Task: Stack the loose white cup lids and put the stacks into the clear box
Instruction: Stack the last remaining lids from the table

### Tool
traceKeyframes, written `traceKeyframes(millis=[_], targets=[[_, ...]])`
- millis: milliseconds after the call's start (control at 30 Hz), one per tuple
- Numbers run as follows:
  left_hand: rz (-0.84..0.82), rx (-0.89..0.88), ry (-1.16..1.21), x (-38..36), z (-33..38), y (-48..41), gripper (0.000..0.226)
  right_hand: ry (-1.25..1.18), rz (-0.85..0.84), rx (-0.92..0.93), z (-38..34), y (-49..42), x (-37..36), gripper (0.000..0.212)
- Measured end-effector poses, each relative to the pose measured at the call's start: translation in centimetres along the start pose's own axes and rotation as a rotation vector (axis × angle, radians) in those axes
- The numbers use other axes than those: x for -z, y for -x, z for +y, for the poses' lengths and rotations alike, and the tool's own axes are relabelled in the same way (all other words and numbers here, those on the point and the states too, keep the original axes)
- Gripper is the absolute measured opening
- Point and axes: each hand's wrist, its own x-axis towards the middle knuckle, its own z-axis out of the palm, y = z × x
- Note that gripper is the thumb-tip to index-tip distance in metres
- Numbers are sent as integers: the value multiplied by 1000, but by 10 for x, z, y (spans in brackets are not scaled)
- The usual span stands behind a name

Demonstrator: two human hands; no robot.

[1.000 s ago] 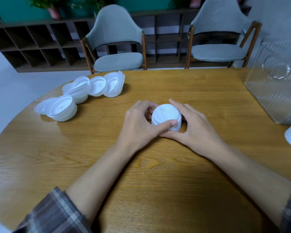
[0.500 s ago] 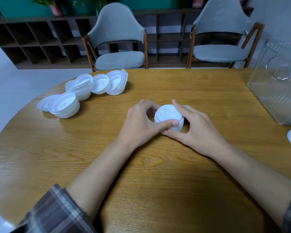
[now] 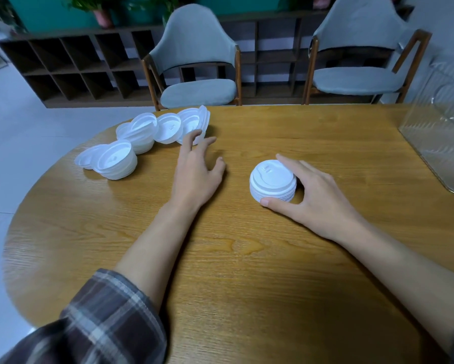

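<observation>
I see the right hand (image 3: 317,195) curled around a neat stack of white plastic cup lids (image 3: 273,181) that stands on the round wooden table (image 3: 246,258), thumb in front and fingers behind. The left hand (image 3: 197,169) is spread wide and holds nothing, its fingertips near the row of loose white lids (image 3: 141,143). The clear plastic box (image 3: 441,137) stands at the far right.

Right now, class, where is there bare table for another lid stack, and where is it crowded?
Free: the near table between the forearms, and the strip between the right hand and the clear box. Crowded: far left, loose lids at the left hand.
</observation>
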Motion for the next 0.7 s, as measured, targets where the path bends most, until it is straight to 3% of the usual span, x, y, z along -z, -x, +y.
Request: traceKeyframes(millis=[300,500,633,700], targets=[[72,-11,-114,-1,-19,-42,57,-18,-7,-7,2,1,0,95],[89,11,-184,-7,-32,-67,42,-10,-7,0,3,-1,-1,92],[128,46,-219,-9,-33,-70,15,-16,-3,-1,6,-3,-2,91],[126,31,-245,-8,-29,-66,18,-19,-10,1,5,-2,-2,92]])
